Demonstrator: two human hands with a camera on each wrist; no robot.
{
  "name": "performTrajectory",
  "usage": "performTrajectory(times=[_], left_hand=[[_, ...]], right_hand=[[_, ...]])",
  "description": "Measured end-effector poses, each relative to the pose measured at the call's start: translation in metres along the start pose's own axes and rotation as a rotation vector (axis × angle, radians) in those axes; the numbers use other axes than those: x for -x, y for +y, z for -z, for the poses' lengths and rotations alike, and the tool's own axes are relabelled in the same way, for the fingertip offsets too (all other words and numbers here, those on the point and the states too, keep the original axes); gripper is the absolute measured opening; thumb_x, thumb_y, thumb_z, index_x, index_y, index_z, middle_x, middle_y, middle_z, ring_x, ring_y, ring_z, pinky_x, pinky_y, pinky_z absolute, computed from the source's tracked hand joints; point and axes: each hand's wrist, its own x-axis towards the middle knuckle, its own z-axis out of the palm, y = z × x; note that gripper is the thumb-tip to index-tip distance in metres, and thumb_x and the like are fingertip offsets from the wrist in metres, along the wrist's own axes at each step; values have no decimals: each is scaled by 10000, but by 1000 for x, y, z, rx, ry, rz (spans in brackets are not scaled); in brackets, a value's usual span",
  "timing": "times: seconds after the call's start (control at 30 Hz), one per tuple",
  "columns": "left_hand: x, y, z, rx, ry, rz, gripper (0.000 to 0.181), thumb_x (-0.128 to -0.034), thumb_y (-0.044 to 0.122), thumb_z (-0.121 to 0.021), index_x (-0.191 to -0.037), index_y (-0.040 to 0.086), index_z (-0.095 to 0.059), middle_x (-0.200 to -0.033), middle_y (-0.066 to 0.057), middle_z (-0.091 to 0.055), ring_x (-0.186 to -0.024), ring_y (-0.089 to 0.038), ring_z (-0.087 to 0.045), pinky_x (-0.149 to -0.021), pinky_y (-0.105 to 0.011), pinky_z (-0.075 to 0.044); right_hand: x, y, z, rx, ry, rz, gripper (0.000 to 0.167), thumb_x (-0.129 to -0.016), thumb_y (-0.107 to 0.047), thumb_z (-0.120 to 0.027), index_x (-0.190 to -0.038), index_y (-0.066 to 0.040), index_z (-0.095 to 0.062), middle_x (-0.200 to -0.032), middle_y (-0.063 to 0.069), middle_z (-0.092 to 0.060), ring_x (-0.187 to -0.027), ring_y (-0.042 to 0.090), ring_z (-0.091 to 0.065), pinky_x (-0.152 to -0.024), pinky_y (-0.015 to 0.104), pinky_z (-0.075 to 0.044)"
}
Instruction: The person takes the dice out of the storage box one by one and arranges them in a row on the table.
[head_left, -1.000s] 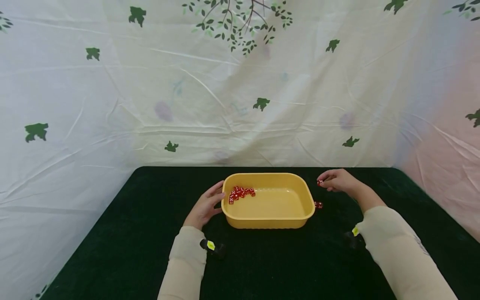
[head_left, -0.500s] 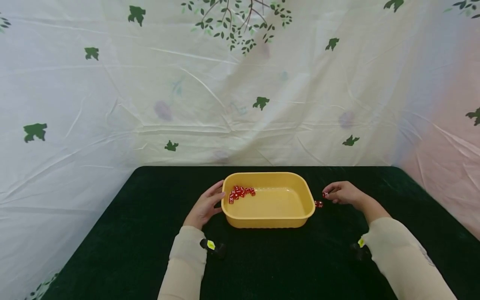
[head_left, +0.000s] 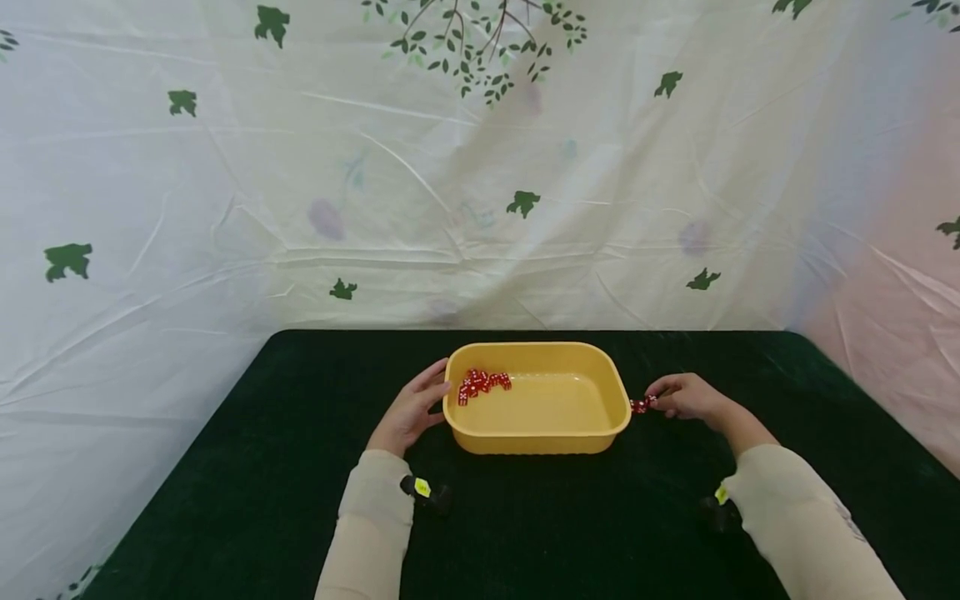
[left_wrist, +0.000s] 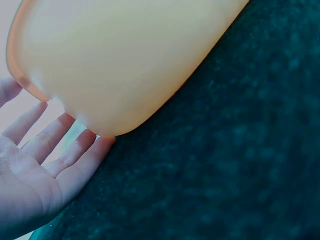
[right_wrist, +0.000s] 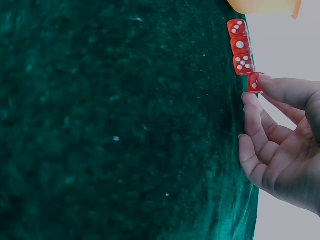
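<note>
My left hand (head_left: 408,414) rests with spread, fairly straight fingers against the outer left end of a yellow plastic tub (head_left: 536,445). In the left wrist view, its fingertips (left_wrist: 64,121) touch the tub wall. To the right of the tub, my right hand (head_left: 692,397) pinches a red die (right_wrist: 254,83) between thumb and fingers. That die is at the near end of a short row of red dice (right_wrist: 240,45) on the dark green cloth; whether it touches the row is hard to tell. Inside the tub, several red dice (head_left: 480,383) lie clustered at the left.
A dark green cloth (head_left: 555,525) covers the table. Behind it and at the sides hang pale curtains (head_left: 420,208) printed with green leaves. Black wrist cameras (head_left: 427,493) sit near both sleeves.
My right hand has come down and toward me with the pinched die, from beyond the row to its end. The left hand and the tub have stayed in place.
</note>
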Motion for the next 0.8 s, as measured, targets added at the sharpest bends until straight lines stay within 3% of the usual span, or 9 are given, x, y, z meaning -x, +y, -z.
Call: performTrajectory(times=[0.8], left_hand=[[0,1,-1,8,9,8,465,-850,143,-541,-1291,172,-395,-1299,-63,-385,-1167,-250,-339,-874,-540,-304]], right_hand=[[1,1,-5,43,-5,9,248,-824,-88,-521,-1044,27,-540,-858,93,-505,-710,219,-464,-610,300,-390]])
